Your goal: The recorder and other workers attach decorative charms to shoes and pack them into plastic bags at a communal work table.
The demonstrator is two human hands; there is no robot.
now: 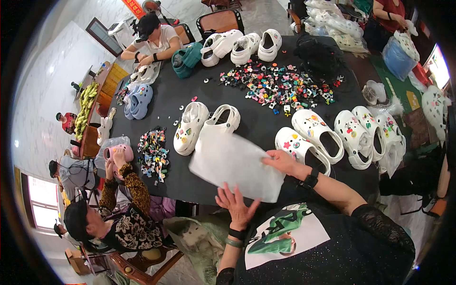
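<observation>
My right hand (284,162) pinches the right edge of a flat, whitish plastic bag (232,167) above the near side of the black table. Below the bag's lower edge, my left hand (236,205) has its fingers spread, with the fingertips at the edge; whether they touch it I cannot tell. Just beyond the bag lie two white clogs. The left clog (189,130) bears colourful charms. The right clog (227,116) shows none on its visible part, and the bag covers its near end.
Several charm-covered white clogs (317,128) line the table's right side. Loose charms form a large far pile (278,85) and a smaller left pile (153,154). White clogs (270,45) and a green pair (186,61) stand farther off. A co-worker at left handles a pink clog (116,154).
</observation>
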